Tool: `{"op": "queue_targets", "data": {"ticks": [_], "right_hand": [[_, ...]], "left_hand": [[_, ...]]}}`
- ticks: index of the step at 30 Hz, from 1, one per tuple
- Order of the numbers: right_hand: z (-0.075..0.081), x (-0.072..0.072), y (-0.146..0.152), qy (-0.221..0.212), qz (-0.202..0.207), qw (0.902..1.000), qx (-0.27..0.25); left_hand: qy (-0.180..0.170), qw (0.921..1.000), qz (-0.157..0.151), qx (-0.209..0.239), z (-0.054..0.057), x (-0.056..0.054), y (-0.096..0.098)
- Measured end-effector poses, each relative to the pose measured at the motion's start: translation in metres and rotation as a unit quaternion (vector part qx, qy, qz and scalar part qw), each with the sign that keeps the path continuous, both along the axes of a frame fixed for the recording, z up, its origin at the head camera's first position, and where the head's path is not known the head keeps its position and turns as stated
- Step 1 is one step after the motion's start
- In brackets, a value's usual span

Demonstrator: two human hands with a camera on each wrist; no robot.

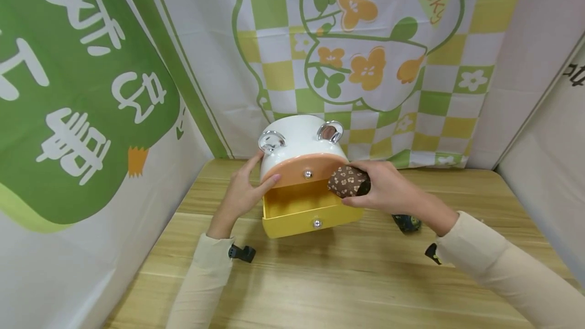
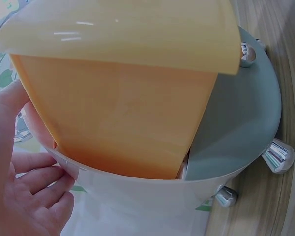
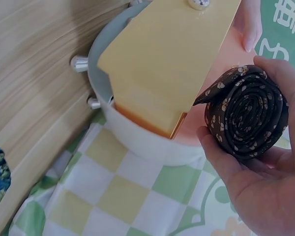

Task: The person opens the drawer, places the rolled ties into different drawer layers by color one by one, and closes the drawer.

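Note:
A small white rounded drawer cabinet stands on the table with a closed orange upper drawer and a pulled-out yellow lower drawer. My left hand rests on the cabinet's left side, thumb at the front and loosely bent fingers against the white wall. My right hand grips a dark, flower-patterned rolled-up necktie above the right end of the yellow drawer. Its spiral edge and a pointed loose end show in the right wrist view. The visible part of the drawer's inside is bare.
A dark blue patterned roll lies on the wooden table beneath my right forearm. Close behind the cabinet hangs a green-and-yellow checkered cloth. Printed cloth walls flank the table. Silver ear-like loops stick up from the cabinet's top.

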State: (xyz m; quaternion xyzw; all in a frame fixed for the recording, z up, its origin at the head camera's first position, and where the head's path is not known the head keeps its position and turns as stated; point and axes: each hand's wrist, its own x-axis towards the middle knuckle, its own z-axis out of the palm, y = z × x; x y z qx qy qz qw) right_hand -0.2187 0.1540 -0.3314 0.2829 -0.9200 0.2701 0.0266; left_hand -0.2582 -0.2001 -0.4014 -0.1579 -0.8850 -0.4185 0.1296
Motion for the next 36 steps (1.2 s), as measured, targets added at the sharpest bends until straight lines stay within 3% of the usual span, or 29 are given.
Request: {"op": "queue_targets", "data": {"ticks": [15, 25, 32, 36], "right_hand": [[0.0, -0.007, -0.025, -0.056, -0.008, 0.9983, 0.015], [0.0, -0.018, -0.037, -0.128, -0.002, 0.9915, 0.022], [-0.003, -0.022, -0.046, -0.184, -0.014, 0.9828, 0.008], [-0.011, -0.024, -0.054, -0.182, -0.006, 0.9832, -0.013]], "left_hand": [[-0.002, 1.0, 0.005, 0.003, -0.001, -0.001, 0.0], [-0.004, 1.0, 0.003, -0.002, 0.001, -0.002, 0.0], [-0.005, 1.0, 0.004, 0.001, 0.001, -0.002, 0.001], [-0.006, 1.0, 0.007, 0.001, 0.0, -0.001, 0.0]]}}
